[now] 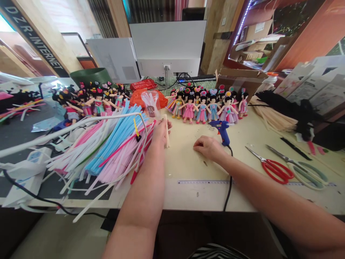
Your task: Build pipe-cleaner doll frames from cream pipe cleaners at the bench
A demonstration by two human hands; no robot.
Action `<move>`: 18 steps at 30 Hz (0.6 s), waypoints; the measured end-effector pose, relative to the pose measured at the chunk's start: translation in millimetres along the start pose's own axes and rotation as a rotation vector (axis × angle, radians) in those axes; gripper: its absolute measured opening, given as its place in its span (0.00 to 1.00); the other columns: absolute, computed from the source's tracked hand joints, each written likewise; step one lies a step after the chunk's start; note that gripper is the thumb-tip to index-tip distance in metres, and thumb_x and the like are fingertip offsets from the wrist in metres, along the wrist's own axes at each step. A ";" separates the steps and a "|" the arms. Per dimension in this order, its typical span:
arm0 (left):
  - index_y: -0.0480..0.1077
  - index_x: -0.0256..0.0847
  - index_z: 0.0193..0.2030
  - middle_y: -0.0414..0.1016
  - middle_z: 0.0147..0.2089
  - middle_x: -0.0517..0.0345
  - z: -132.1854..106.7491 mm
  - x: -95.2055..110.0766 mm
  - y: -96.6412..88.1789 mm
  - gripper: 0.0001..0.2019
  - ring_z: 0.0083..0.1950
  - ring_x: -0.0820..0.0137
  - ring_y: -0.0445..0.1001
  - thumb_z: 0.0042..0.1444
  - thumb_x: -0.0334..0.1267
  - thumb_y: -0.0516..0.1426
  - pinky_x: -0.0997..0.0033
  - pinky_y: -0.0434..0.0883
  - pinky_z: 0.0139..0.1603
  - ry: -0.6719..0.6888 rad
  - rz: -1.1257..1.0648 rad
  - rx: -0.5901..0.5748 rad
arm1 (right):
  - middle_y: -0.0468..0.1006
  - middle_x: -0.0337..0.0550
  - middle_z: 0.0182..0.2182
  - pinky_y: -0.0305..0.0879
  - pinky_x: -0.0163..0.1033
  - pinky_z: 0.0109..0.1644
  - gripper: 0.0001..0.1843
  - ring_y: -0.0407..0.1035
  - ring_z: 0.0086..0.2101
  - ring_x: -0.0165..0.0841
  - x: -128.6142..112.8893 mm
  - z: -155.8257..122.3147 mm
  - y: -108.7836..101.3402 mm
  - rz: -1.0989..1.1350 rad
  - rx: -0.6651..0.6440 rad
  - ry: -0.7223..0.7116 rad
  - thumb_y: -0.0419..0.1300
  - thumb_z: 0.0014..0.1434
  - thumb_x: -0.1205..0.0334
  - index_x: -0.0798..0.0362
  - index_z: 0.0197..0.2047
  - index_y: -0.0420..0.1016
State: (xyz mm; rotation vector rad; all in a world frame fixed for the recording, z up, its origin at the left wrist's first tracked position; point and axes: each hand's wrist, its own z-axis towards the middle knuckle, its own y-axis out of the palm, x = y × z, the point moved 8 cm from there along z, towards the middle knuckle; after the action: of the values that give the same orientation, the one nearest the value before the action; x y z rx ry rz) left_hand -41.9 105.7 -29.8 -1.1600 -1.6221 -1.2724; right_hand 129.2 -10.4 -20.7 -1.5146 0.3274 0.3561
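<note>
My left hand (161, 131) is closed around a small bundle of cream-coloured sticks (167, 133), held upright on the pale table (188, 169) beside a big heap of pink, blue and white pipe cleaners (107, 147). My right hand (207, 146) rests on the table with its fingers curled under, nothing visible in it. It lies just left of a blue glue gun (222, 130) whose black cord (228, 183) runs off the front edge.
Two groups of small dressed dolls (205, 104) stand at the back. A clear cup (151, 102) stands behind the sticks. Red-handled scissors (272, 167), pale scissors (302, 169) and a ruler (205, 182) lie right and front. A monitor back (168, 45) and cardboard boxes (237, 81) fill the rear.
</note>
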 end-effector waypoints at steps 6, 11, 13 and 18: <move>0.67 0.42 0.29 0.75 0.31 0.59 -5.7 0.3 4.8 0.06 0.32 0.71 0.76 0.56 0.38 0.55 0.74 0.64 0.29 -0.003 0.020 -0.024 | 0.75 0.47 0.40 0.61 0.36 0.40 0.09 0.70 0.38 0.35 -7.1 1.7 7.4 -0.101 -0.058 -0.009 0.52 0.60 0.67 0.54 0.33 0.74; 0.66 0.41 0.29 0.73 0.27 0.60 -15.2 -0.2 17.1 0.06 0.26 0.74 0.72 0.56 0.38 0.56 0.75 0.65 0.27 -0.021 -0.042 -0.127 | 0.75 0.45 0.34 0.62 0.36 0.38 0.08 0.69 0.34 0.32 -18.2 -28.4 3.8 0.047 -0.118 -0.084 0.49 0.60 0.69 0.53 0.31 0.68; 0.66 0.41 0.29 0.72 0.26 0.61 -21.4 -1.8 24.6 0.06 0.24 0.74 0.72 0.55 0.38 0.57 0.75 0.67 0.27 -0.052 -0.086 -0.178 | 0.74 0.39 0.26 0.62 0.35 0.32 0.07 0.68 0.27 0.30 -13.4 -48.9 -3.6 0.308 -0.178 -0.051 0.50 0.58 0.69 0.51 0.29 0.64; 0.67 0.39 0.29 0.73 0.26 0.59 -37.4 -14.5 41.2 0.05 0.23 0.74 0.71 0.55 0.35 0.57 0.74 0.69 0.25 -0.174 -0.101 -0.266 | 0.72 0.36 0.20 0.65 0.35 0.28 0.10 0.67 0.23 0.29 34.6 -68.8 -64.0 0.757 -0.122 0.026 0.61 0.52 0.56 0.52 0.27 0.65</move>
State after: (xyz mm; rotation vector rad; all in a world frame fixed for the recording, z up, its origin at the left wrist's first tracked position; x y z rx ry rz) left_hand 2.8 70.1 -23.3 -1.3986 -1.6907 -1.5239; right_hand 188.5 -79.9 20.3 -1.4682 0.9161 0.9645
